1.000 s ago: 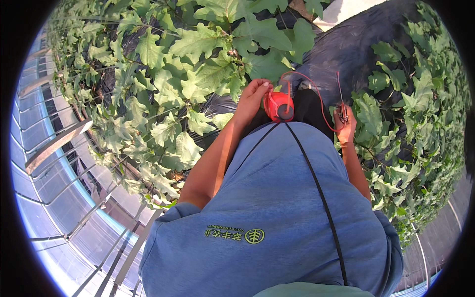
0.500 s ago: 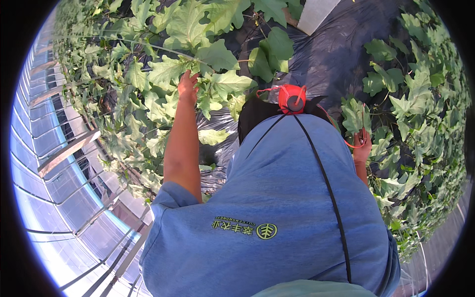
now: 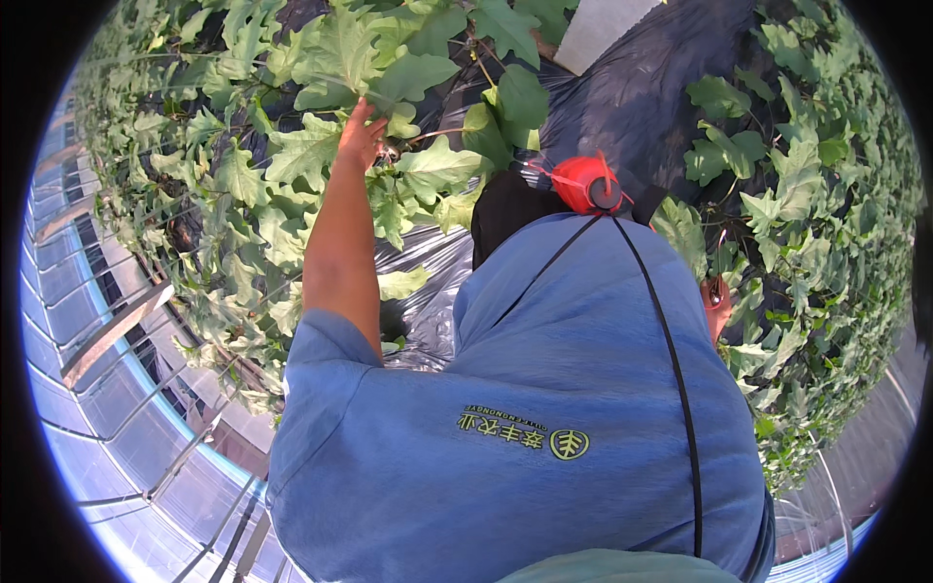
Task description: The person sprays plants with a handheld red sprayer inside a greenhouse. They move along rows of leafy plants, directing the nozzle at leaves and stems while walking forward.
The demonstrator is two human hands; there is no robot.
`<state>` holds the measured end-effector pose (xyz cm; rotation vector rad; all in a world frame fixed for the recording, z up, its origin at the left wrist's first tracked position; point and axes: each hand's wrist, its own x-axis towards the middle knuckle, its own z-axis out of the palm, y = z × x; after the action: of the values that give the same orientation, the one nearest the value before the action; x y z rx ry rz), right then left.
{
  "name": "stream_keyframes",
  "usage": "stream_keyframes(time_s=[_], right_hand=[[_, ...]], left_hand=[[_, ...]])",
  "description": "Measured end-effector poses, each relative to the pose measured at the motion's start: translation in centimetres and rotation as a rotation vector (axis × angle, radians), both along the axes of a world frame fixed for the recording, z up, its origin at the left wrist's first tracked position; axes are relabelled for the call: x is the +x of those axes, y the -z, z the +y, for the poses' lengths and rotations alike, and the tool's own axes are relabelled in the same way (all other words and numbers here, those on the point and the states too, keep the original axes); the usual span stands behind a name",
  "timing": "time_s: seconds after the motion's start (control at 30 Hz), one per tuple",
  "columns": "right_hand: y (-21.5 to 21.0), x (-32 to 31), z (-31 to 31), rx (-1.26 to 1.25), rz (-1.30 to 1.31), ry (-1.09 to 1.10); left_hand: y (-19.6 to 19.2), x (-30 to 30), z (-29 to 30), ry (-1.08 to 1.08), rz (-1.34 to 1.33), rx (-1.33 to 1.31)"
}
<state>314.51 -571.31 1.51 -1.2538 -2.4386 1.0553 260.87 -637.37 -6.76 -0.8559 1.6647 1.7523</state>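
My left hand point(image 3: 362, 141) reaches in among broad, lobed leaves point(image 3: 335, 58) of a leafy green plant on the left. Its fingers are stretched out and partly apart, touching the foliage near a stem, with nothing visible in them. Low beside the right-hand plants, my right hand point(image 3: 717, 313) is closed around something small with a metallic glint, too small to name. Part of that hand is hidden by my blue shirt. A red spool-like holder point(image 3: 586, 185) with a dark round centre sits at my front, with thin red twine about it.
Black plastic film point(image 3: 641, 92) covers the ground between the plant rows. A pale flat board point(image 3: 604, 31) lies ahead. Dense foliage point(image 3: 826, 223) lines the right side. At the far left stands a clear plastic greenhouse wall point(image 3: 117, 428) with metal ribs.
My left hand has moved slightly forward and left, deeper among the leaves. My right hand sits a little lower, more hidden by my body. The red holder has shifted right and tilted.
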Motion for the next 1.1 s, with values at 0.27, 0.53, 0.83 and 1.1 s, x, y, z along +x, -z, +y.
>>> stream_keyframes(time_s=[0.27, 0.53, 0.83, 1.1], right_hand=[[0.5, 1.3, -7.3, 0.051, 0.015, 0.058], [-1.1, -1.2, -10.9, 0.092, -0.007, 0.072], [-1.3, -3.6, -11.7, 0.106, -0.013, 0.06], [-0.8, -5.4, -10.8, 0.112, -0.026, 0.006]], left_hand=[[1.0, -5.0, -1.4, 0.186, 0.051, -0.127], [-1.8, -5.8, -1.2, 0.621, 0.082, -0.158], [-5.5, 7.6, 1.9, 0.206, 0.577, -0.181], [-5.4, 20.1, 1.5, -0.492, 0.439, -0.38]])
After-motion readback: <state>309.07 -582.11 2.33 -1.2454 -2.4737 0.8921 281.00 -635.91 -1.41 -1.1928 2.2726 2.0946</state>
